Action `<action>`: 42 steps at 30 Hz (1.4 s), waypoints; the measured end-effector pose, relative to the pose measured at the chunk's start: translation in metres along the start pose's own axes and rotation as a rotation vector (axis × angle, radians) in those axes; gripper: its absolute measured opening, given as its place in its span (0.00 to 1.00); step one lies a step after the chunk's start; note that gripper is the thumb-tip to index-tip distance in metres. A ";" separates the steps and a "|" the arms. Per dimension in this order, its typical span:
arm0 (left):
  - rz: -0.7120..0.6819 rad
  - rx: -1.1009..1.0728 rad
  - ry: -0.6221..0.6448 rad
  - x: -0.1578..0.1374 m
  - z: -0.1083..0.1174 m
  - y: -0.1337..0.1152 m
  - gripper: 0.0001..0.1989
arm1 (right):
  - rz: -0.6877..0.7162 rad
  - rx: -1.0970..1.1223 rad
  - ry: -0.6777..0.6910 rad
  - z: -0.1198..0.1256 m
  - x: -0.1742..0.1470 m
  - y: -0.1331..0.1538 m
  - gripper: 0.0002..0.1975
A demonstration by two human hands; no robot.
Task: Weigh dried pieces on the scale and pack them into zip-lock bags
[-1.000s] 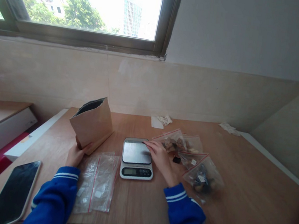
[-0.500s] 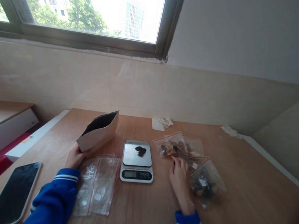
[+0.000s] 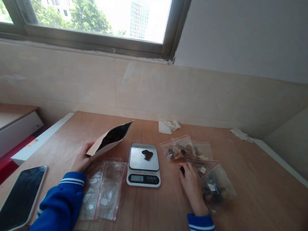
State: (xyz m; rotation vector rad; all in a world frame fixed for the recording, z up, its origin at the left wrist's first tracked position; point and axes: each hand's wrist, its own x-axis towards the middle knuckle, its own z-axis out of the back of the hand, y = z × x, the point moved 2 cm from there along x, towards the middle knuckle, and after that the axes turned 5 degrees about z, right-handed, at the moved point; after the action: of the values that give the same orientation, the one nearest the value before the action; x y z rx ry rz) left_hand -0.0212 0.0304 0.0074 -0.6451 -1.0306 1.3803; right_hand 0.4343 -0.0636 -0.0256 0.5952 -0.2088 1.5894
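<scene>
One scale (image 3: 145,166) loaded, one pouch (image 3: 112,140) tilted: spill and bad-reading risk

Left hand (image 3: 82,158): closed on the left edge of the paper pouch, just left of the scale; most fingers hidden. Mouth gapes, leaning toward the person; inside too dark to read. Can't tell if its base rests on the desk (image 3: 166,209).

Right hand (image 3: 191,179): fingers bent, tips looking pinched on a dark chip (image 3: 182,170), right of the scale, beside zip bags (image 3: 182,150) of brown bits.

Pan (image 3: 143,163): dark pieces (image 3: 147,154) near the middle, clear of the edges. Display (image 3: 137,178) digits too small to read.

Risks, my call:
- Left grip slackens, pouch tips further, any contents slide out.
- Pouch rim brushes the pan: false weight.
- Chip is small; a loose pinch drops it on the desk or among the bags, easy to lose.
- Flat clear bags (image 3: 103,192) lie between left sleeve (image 3: 62,198) and scale; a sleeve drag could shove them against it and nudge the reading.
</scene>
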 end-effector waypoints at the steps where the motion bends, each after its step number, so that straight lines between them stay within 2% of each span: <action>1: -0.005 0.001 0.003 0.000 0.000 -0.001 0.27 | -0.001 0.004 0.006 0.000 0.000 0.002 0.12; 4: -0.021 0.008 0.009 -0.001 0.001 -0.005 0.27 | -0.017 0.061 -0.024 -0.003 0.004 0.013 0.12; 12: -0.007 -0.001 0.042 -0.001 0.001 -0.003 0.29 | -0.130 0.622 -0.247 0.001 0.031 0.062 0.08; 15: -0.008 0.002 0.036 -0.001 0.002 -0.002 0.29 | -0.089 0.783 -0.224 -0.002 0.039 0.084 0.07; 19: 0.009 -0.015 0.041 -0.001 0.002 -0.004 0.29 | 0.046 0.760 -0.125 -0.011 0.042 0.108 0.10; 25: 0.013 -0.053 0.008 0.001 0.002 0.002 0.27 | 0.019 0.600 -0.139 -0.014 0.046 0.119 0.12; 29: 0.023 -0.075 0.007 -0.001 0.004 -0.002 0.25 | 0.029 0.627 -0.161 0.005 0.051 0.130 0.13; 32: 0.011 -0.083 0.036 -0.003 0.005 -0.013 0.26 | 0.099 0.734 -0.272 0.041 0.052 0.154 0.13; 34: 0.001 -0.108 0.062 -0.005 0.005 -0.019 0.27 | 0.182 0.826 -0.299 0.069 0.055 0.178 0.12; 36: -0.010 -0.151 0.080 -0.005 0.004 -0.020 0.28 | 0.328 0.875 -0.216 0.090 0.059 0.206 0.12; 38: -0.014 -0.172 0.077 -0.004 0.002 -0.017 0.28 | 0.464 0.793 -0.099 0.098 0.064 0.230 0.13; 40: -0.027 -0.161 0.060 -0.002 0.001 -0.010 0.27 | 0.492 0.628 0.035 0.092 0.069 0.244 0.12; 42: -0.044 -0.145 0.056 0.000 0.000 -0.002 0.24 | 0.449 0.501 0.205 0.075 0.071 0.249 0.11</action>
State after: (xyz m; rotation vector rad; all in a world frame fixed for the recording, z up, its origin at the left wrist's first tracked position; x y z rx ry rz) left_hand -0.0199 0.0300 0.0087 -0.7591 -1.1007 1.2503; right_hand 0.2116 -0.0676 0.1260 0.7992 0.2356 2.1482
